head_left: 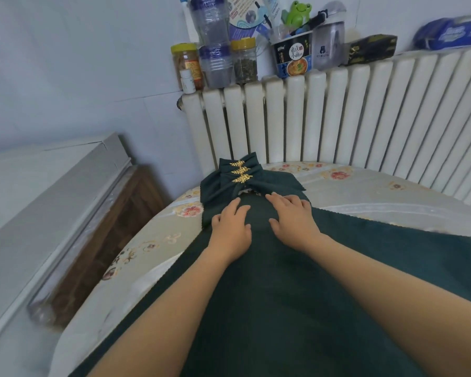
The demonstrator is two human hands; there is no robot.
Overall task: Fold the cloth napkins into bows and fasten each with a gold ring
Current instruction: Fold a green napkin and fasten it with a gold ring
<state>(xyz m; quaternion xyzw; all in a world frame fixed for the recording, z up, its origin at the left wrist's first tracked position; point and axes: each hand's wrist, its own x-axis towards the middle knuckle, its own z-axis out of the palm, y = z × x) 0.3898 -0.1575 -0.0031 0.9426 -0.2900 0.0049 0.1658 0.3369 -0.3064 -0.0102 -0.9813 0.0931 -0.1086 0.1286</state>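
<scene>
Head view: the left hand (230, 227) and right hand (294, 217) lie side by side with fingers extended and flat, gripping nothing, pressing the far part of a dark green napkin (283, 295) spread on the round table (152, 240), just short of three finished bows (245, 180) carrying gold rings (241, 179). Risk: a push forward may shove the bows toward the radiator (337, 118). A small object between fingertips and bows, possibly a loose ring, cannot be identified and could snag the cloth.

White radiator (337, 112) bearing jars (244, 61), perhaps a noodle cup (292, 57)
</scene>
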